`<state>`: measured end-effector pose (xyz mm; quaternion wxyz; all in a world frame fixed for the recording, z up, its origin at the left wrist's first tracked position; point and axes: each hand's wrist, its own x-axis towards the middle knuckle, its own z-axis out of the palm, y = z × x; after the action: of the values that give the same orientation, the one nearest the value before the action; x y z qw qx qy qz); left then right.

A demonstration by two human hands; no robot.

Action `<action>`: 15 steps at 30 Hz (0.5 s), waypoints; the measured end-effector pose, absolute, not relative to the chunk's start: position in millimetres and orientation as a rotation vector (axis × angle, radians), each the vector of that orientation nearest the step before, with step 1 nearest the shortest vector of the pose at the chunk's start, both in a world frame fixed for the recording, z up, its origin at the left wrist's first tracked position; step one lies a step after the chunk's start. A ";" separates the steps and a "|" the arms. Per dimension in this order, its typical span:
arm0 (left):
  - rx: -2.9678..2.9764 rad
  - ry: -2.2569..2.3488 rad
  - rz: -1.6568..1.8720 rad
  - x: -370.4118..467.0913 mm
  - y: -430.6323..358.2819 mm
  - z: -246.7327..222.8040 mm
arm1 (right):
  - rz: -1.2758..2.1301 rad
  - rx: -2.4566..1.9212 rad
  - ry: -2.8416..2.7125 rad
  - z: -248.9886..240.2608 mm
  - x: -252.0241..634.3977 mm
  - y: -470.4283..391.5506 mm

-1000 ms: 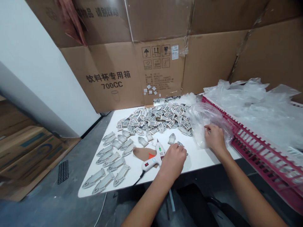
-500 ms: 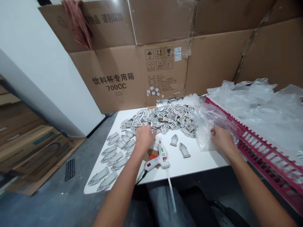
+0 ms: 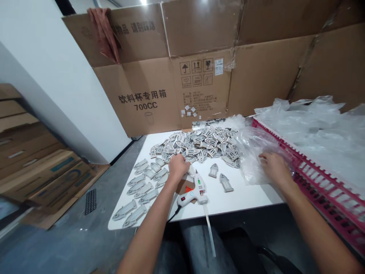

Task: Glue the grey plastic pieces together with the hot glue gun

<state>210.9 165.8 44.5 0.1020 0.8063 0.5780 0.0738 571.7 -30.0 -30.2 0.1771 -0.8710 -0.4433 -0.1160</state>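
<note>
On the white table my left hand (image 3: pixel 179 167) is closed at the front edge of a heap of grey arched cut-out pieces (image 3: pixel 205 142); its fingers hide whatever is in them. Just below and right of it lies a white hot glue gun (image 3: pixel 196 192) with an orange trigger and a clear glue stick hanging out its back. My right hand (image 3: pixel 274 167) rests at a crumpled clear plastic bag (image 3: pixel 248 152), its bent fingers closed on the film. Two grey lantern-shaped pieces (image 3: pixel 226 183) lie between the hands. Rows of similar grey pieces (image 3: pixel 138 189) cover the table's left side.
Pink plastic crates (image 3: pixel 319 175) heaped with clear plastic bags (image 3: pixel 310 121) stand along the right. A cardboard wall (image 3: pixel 145 82) closes off the back, with a reddish cloth (image 3: pixel 105 34) over it. The glue gun's black cord (image 3: pixel 173 215) runs off the front edge.
The view has shifted slightly, moving the scene to the right. My right hand's fingers have loosened a little at the bag. My left hand stays near the same spot on the table.
</note>
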 end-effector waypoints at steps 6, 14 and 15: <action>2.444 1.571 0.748 201.8 128.3 63.2 | -0.258 -2.504 -1.271 -29.8 582.3 -22.7; 2.496 0.831 1.537 158.0 10.3 48.9 | -0.263 -2.577 -1.285 -31.1 582.3 -28.1; 2.462 0.764 1.560 153.6 -3.0 44.7 | -0.272 -2.609 -1.274 -29.8 581.4 -29.4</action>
<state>153.6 -3.0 44.7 0.0641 0.8154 0.2531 0.5167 581.4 -29.4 -29.8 0.1126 -0.8890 -0.4341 -0.0928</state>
